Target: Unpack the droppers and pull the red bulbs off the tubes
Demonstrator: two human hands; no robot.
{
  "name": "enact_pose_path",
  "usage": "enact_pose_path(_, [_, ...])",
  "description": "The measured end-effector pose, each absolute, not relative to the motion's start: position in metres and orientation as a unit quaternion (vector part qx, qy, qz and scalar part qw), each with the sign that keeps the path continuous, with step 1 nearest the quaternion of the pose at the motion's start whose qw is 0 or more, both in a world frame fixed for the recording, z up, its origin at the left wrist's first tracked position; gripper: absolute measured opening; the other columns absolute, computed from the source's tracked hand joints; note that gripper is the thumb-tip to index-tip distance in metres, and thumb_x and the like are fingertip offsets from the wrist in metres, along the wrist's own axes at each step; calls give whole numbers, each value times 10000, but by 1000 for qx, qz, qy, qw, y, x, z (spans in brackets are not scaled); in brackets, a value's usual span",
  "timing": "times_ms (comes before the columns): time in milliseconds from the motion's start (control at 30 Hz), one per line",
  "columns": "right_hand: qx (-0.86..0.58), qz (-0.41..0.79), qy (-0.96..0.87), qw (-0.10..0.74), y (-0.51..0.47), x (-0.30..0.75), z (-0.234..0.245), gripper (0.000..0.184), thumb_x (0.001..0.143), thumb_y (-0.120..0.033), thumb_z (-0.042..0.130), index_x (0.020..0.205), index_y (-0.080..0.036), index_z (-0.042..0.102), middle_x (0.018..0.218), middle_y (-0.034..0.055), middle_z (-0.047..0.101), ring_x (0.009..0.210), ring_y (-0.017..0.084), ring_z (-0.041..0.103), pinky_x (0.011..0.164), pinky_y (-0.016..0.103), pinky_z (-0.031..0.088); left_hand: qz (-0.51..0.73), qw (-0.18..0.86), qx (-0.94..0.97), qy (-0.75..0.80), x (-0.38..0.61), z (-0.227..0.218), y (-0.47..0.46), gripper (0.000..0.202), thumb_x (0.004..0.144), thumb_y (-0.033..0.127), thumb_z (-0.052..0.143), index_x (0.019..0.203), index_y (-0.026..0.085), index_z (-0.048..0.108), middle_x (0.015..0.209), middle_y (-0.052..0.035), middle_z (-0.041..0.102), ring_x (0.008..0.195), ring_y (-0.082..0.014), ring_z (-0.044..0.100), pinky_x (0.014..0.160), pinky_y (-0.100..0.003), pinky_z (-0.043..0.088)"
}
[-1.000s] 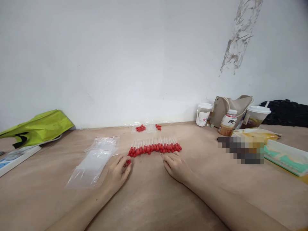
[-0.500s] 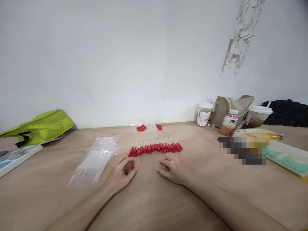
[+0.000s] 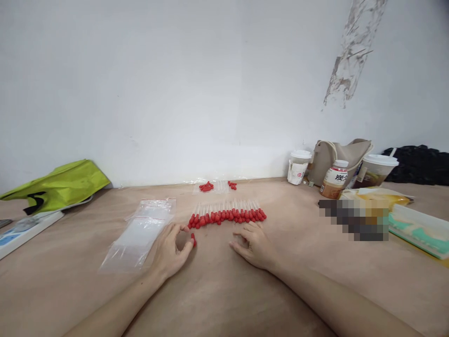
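A row of droppers point(image 3: 228, 215), thin clear tubes with red rubber bulbs, lies across the table with the bulbs toward me. Just below its left end, a single red rubber bulb point(image 3: 193, 240) is at the thumb tip of my left hand point(image 3: 171, 248). The thumb and index finger of that hand are apart, curved around a gap. Near the row's right half rests my right hand point(image 3: 255, 245), fingers bent and its thumb apart from the index finger. A faint clear sliver shows by its fingertips, too thin to make out.
Clear zip bags point(image 3: 140, 234) lie to the left. Behind the row are loose red bulbs point(image 3: 206, 186) and clear tubes point(image 3: 220, 187). A green bag point(image 3: 66, 182) and power strip point(image 3: 31, 231) lie far left. Cups, a drink bottle point(image 3: 334, 180) and beige bag point(image 3: 321, 161) stand right.
My left hand has shifted slightly left and its index finger has lifted toward the row. The single bulb now sits at the thumb tip. My right hand has barely moved.
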State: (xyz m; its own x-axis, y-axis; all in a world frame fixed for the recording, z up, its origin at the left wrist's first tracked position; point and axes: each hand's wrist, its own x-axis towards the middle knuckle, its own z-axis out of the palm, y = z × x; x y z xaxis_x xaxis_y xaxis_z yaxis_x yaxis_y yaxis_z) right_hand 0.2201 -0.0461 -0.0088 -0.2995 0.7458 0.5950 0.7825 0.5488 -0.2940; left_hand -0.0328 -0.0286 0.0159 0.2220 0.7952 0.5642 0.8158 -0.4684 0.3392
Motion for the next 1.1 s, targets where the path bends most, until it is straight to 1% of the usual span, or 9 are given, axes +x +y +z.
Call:
enact_pose_path(233, [-503, -34, -753, 423, -41, 233, -14, 182, 824, -263, 457, 762, -189, 612, 579, 2, 541, 612, 137, 453, 681, 285, 304, -304, 88, -844, -432, -3, 40, -13, 160, 751, 274, 514, 868, 201, 595, 901, -38, 557, 868, -199, 500, 776, -323, 398])
enact_pose_path(400, [-507, -41, -742, 437, -38, 237, -17, 205, 828, -265, 447, 729, -190, 611, 558, -1, 543, 593, 137, 446, 676, 287, 294, -262, 123, -867, -406, 21, 39, 14, 256, 721, 341, 582, 926, 188, 595, 970, -62, 558, 925, -223, 487, 824, -354, 367])
enact_pose_path(500, [-511, -50, -741, 432, -39, 237, -17, 227, 831, -267, 442, 684, -191, 598, 535, -6, 533, 581, 133, 443, 657, 283, 282, -235, 120, -875, -405, 28, 34, 26, 302, 688, 392, 622, 907, 186, 604, 920, -63, 568, 903, -229, 498, 818, -363, 364])
enact_pose_path(667, [-505, -52, -745, 433, -41, 236, -16, 214, 827, -254, 446, 681, -190, 589, 534, -9, 532, 579, 130, 441, 654, 284, 277, -240, 113, -881, -392, 30, 26, 34, 165, 762, 336, 571, 828, 200, 638, 793, -42, 583, 790, -194, 522, 755, -338, 379])
enact_pose_path(800, [-506, -42, -748, 427, -41, 236, -15, 197, 826, -243, 449, 699, -193, 592, 545, -13, 531, 583, 129, 443, 664, 293, 288, -264, 117, -878, -381, 30, 22, 34, 152, 814, 275, 520, 857, 224, 657, 836, -43, 591, 819, -184, 517, 760, -327, 382])
enact_pose_path(867, [-507, -39, -749, 425, -41, 236, -15, 190, 824, -239, 450, 712, -196, 597, 548, -13, 527, 585, 131, 446, 671, 299, 303, -313, 99, -869, -370, 27, 20, 30, 178, 832, 262, 493, 871, 212, 660, 830, -50, 586, 805, -177, 517, 741, -313, 400])
enact_pose_path(967, [-503, -39, -743, 440, -41, 237, -16, 152, 811, -233, 460, 780, -197, 604, 593, -1, 531, 619, 144, 471, 684, 312, 343, -413, 10, -842, -348, 18, 20, 16, 206, 845, 253, 473, 959, 214, 639, 828, -38, 591, 771, -149, 538, 706, -272, 436])
enact_pose_path(1033, [-494, -35, -738, 459, -41, 237, -15, 164, 793, -231, 476, 903, -194, 592, 715, 27, 551, 700, 162, 503, 705, 320, 384, -454, -60, -816, -352, 10, 18, 4, 228, 840, 255, 480, 1019, 230, 617, 886, -31, 606, 805, -142, 559, 711, -256, 454])
enact_pose_path(1100, [-480, -33, -735, 477, -42, 236, -14, 298, 772, -240, 502, 1064, -195, 535, 883, 65, 543, 833, 187, 514, 749, 334, 419, -469, -124, -792, -371, 2, 13, -8, 231, 825, 261, 499, 1021, 242, 620, 938, -25, 625, 861, -148, 573, 735, -257, 468])
